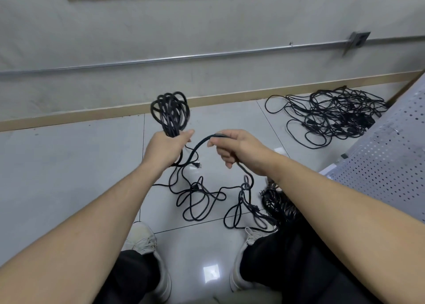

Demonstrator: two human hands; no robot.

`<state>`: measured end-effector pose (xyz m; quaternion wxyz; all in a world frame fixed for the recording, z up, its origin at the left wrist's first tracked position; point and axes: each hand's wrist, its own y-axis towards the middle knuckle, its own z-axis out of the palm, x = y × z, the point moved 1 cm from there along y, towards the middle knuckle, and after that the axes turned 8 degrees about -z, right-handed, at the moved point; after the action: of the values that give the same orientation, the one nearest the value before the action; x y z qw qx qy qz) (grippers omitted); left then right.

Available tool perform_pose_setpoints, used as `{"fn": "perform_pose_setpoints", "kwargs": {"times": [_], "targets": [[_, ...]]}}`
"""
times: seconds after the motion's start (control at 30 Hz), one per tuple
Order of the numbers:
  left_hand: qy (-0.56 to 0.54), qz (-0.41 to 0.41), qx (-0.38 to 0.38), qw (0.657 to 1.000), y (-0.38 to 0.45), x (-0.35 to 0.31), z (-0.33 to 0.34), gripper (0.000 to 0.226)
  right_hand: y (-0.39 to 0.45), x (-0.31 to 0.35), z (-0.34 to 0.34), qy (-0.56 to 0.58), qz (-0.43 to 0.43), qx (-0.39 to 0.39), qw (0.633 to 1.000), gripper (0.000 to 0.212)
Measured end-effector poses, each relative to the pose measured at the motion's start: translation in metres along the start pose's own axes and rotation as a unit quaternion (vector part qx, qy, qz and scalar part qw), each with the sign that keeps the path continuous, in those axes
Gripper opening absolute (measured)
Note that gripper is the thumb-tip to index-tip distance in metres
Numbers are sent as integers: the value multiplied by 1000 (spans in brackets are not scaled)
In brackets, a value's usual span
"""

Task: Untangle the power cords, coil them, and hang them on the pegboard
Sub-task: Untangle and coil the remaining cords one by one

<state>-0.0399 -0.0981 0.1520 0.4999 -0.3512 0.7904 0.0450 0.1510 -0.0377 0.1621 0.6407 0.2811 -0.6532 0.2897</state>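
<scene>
Both hands are up in front of me over the tiled floor (69,165). With my left hand (165,147) I grip a coil of black cord (170,110); my fingers and thumb are curled round the gathered loops at their lower end, and the loops stand up above my fist, in front of the wooden skirting board (92,112). From under that fist the cord drops toward the floor, and a plug (196,165) hangs just below and to the right of my wrist.

Between the hands a single strand (200,143) arches up from below my left hand to my right hand (239,148), which holds it with thumb and fingers curled round it. The cord leaves the bottom of that hand and runs down to a loose tangle of cord (202,197) lying on the tiles ahead of my two shoes (147,241).

Right of that tangle, partly hidden by my right forearm, lies another dark bundle (276,202); I cannot tell how it is wound. Further off, near the skirting, a bigger heap of tangled black cords (333,117) sprawls on the floor, just beside the perforated grey metal panel (391,156) at the right edge.
</scene>
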Motion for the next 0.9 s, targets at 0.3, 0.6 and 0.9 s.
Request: {"fn": "perform_pose_setpoints", "kwargs": {"times": [0.3,0.6,0.9], "targets": [[96,73,135,984,-33,-9,28,41,1,-1,-12,-96,-24,-147,984,16],[24,49,133,990,-27,-4,21,33,1,-5,-29,-140,64,-64,986,37],[6,62,157,986,-31,-2,28,32,9,6,-16,-117,-171,-194,959,15]]}}
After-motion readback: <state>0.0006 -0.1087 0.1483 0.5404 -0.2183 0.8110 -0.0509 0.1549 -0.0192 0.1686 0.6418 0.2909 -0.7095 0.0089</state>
